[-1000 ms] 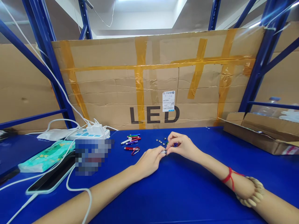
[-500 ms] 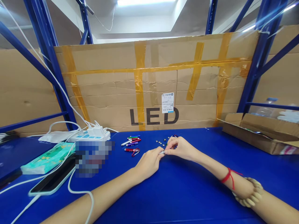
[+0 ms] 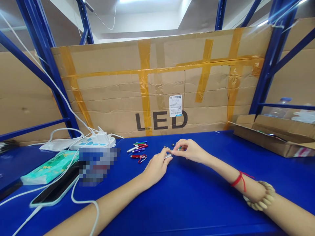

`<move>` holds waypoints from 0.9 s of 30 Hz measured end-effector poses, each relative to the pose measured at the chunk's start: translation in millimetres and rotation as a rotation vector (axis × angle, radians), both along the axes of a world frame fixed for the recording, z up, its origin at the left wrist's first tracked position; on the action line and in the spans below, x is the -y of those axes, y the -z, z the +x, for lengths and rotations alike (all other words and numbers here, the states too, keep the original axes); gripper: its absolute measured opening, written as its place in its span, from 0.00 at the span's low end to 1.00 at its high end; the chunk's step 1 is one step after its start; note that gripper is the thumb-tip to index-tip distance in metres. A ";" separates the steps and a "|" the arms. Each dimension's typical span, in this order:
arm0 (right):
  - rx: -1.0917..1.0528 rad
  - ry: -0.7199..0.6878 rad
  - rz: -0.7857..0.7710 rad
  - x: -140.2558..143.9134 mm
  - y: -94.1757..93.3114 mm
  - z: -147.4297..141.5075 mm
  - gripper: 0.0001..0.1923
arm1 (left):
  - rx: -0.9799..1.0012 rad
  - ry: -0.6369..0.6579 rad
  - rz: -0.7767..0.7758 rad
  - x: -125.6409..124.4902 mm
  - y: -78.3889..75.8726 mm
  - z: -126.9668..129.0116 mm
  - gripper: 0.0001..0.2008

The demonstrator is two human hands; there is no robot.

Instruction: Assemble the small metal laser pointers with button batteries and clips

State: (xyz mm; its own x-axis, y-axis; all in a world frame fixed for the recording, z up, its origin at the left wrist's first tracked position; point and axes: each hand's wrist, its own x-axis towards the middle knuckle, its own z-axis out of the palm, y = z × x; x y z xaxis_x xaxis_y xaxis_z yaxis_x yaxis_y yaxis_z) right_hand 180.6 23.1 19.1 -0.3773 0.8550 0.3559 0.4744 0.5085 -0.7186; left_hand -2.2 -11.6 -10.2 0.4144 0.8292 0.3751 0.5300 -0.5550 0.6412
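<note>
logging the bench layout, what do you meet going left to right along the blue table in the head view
green tissue pack → phone → white power strip → coloured mini flashlights → left hand → right hand → open cardboard box

Your left hand (image 3: 156, 165) and right hand (image 3: 188, 150) pinch a tiny silver tube (image 3: 168, 156) together above the blue table (image 3: 187, 196).
</note>
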 end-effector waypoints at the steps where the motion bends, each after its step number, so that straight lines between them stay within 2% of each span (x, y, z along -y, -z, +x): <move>1: 0.000 0.027 0.024 -2.7 0.1 2.6 0.15 | 0.028 -0.007 0.011 -0.9 0.7 -0.3 0.06; 3: 0.050 0.140 0.112 -8.5 0.2 10.0 0.14 | 0.083 -0.039 0.034 -3.1 1.8 -0.8 0.04; 6: 0.278 0.351 0.263 -14.9 0.3 22.0 0.10 | 0.103 -0.094 0.047 -5.4 2.2 -1.0 0.04; 8: 0.416 0.392 0.270 -16.6 1.0 27.3 0.07 | 0.057 -0.107 0.052 -4.4 1.1 -0.5 0.04; 11: 0.497 0.348 0.199 -17.6 3.8 29.5 0.07 | -0.013 -0.109 0.075 0.4 -1.9 0.8 0.03; 14: 0.459 0.289 0.182 -20.7 9.7 27.8 0.07 | -0.052 -0.111 0.098 4.9 -4.0 2.0 0.03; 18: 0.411 0.176 0.263 -28.0 21.7 21.7 0.19 | -0.118 -0.091 0.134 7.1 -4.5 3.3 0.03; 21: 0.459 0.119 0.255 -32.9 30.2 14.7 0.25 | -0.180 -0.072 0.170 7.8 -5.0 4.1 0.02; 27: 0.539 0.080 0.267 -39.3 35.6 9.2 0.23 | -0.218 -0.059 0.204 8.5 -5.8 4.1 0.02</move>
